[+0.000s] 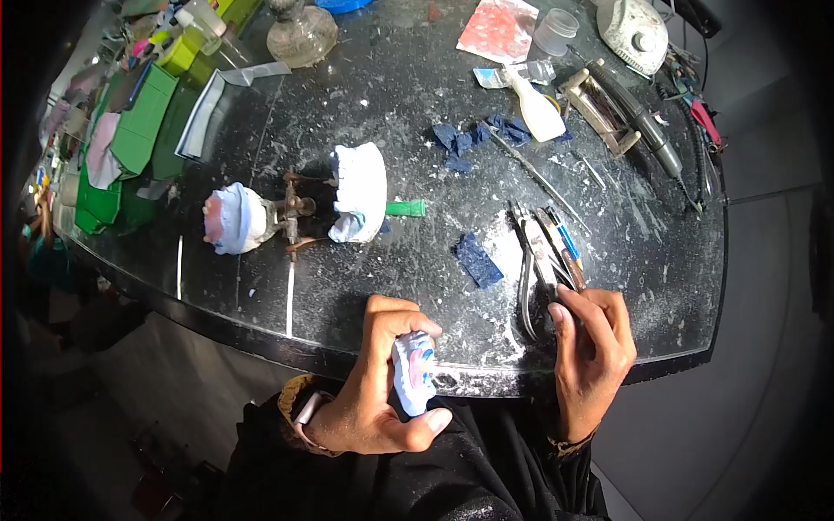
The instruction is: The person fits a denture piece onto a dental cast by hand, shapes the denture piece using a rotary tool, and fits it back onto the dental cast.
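My left hand (369,382) is closed around a pale blue dental cast (408,373) with pink material in its middle, held above the table's front edge. On the right, the thumb and forefinger of my right hand (595,347) pinch the near end of a slim metal tool (546,271), whose exact kind I cannot make out. This tool lies among pliers (525,300) with curved silver handles and a blue pen-like stick (566,234). White powder surrounds them.
An articulator (298,206) bears a white cast (363,187) and a blue-and-pink cast (234,219). Nearby are a blue wax piece (478,260), a white bottle (536,108), a handpiece (638,117) on its stand, a glass burner (301,36) and a green box (139,122).
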Tool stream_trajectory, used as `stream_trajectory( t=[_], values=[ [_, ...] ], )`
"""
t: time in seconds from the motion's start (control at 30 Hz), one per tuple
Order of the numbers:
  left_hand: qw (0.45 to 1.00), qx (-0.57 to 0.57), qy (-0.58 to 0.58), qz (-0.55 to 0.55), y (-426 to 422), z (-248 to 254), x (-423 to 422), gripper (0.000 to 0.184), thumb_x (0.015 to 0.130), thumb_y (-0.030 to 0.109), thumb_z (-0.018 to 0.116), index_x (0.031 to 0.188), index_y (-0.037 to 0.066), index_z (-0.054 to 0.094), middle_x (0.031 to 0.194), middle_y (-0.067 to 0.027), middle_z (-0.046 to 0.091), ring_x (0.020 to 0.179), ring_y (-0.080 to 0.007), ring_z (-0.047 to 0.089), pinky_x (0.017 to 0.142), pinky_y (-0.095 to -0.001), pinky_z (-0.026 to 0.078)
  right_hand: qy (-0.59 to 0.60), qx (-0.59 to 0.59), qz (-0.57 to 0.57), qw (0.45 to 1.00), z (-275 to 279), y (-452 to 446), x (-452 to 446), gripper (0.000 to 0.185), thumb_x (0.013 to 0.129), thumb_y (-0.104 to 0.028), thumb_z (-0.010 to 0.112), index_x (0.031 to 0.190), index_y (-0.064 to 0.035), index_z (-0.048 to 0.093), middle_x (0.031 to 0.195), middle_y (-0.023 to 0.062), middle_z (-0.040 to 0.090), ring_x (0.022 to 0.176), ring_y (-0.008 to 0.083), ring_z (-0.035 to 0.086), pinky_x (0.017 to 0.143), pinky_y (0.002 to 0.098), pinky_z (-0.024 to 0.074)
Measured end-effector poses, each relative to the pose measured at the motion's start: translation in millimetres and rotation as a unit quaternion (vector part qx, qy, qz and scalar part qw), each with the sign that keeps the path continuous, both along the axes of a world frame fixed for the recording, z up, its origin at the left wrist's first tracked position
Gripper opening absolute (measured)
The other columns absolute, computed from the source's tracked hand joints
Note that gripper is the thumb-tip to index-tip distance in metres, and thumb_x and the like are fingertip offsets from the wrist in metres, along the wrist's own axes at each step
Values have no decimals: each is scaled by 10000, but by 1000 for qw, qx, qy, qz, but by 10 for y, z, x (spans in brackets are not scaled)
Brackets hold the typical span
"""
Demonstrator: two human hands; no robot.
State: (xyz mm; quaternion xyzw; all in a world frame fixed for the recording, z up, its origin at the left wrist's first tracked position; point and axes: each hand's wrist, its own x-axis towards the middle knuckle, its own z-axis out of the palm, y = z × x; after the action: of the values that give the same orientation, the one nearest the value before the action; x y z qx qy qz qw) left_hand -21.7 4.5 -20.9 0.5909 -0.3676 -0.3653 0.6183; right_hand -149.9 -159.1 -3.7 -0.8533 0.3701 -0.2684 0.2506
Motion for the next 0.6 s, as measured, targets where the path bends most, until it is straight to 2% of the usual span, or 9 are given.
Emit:
stream_trajectory(
  t=[0.03,0.13,0.23,0.37,0.4,0.5,0.53,0.57,0.6],
  values=[
    [996,16,-82,2,7,-29,25,559,681,136,676,1119,-9,360,1036,-141,366,829,-142,492,631,-271,431,8,-18,11,1000,-30,-21,8,177,724,-27,729,894,-34,678,780,74,577,567,160,562,516,277,443],
    [995,-97,-31,5,-92,-146,-3,535,660,125,751,1027,21,375,935,-114,450,749,-125,485,621,-263,411,62,-24,-9,998,46,-64,25,165,726,-93,738,860,-34,664,786,72,591,591,205,590,530,304,452],
    [999,-39,-9,-4,-20,-152,-37,573,631,143,814,985,39,375,855,-79,496,716,-117,492,629,-258,417,162,-54,26,985,97,-112,116,178,733,-149,735,832,-35,641,795,69,595,624,248,600,546,325,449],
    [997,-24,-71,-7,-22,-141,1,585,623,211,858,982,38,430,875,-84,520,748,-144,544,652,-292,451,213,-77,-6,974,107,-84,207,184,758,-146,710,794,-25,576,762,79,569,632,284,590,551,355,438],
    [998,-48,-27,-14,-29,-137,7,543,627,206,860,947,47,451,868,-92,539,767,-157,570,660,-285,460,200,-61,4,978,90,-83,199,154,788,-79,667,826,-10,535,761,102,545,641,291,580,560,359,437],
    [993,-114,-2,-34,-22,-224,17,496,630,167,843,912,52,451,824,-90,542,762,-164,587,643,-275,467,125,-45,-13,991,85,-74,82,126,818,-13,610,874,-2,497,775,117,533,652,252,574,564,349,440],
    [993,-119,-7,-14,-31,-203,1,456,616,139,837,851,56,456,834,-103,569,764,-178,604,638,-256,474,62,-32,-35,997,69,-47,22,120,822,51,565,873,11,463,784,117,525,679,211,557,571,348,447],
    [994,-107,-33,-17,-20,-191,6,489,594,159,848,852,58,446,864,-125,584,778,-185,601,656,-268,478,39,-82,-5,996,43,-105,-73,110,914,-59,506,863,-5,424,769,115,553,658,167,547,561,294,451],
    [994,-95,-58,-21,-14,-185,21,522,572,179,860,854,61,437,893,-147,599,793,-193,599,674,-280,482,-47,9,-42,998,87,-37,-105,141,952,-133,441,877,-22,399,767,127,568,624,157,546,546,264,449]
  ],
)
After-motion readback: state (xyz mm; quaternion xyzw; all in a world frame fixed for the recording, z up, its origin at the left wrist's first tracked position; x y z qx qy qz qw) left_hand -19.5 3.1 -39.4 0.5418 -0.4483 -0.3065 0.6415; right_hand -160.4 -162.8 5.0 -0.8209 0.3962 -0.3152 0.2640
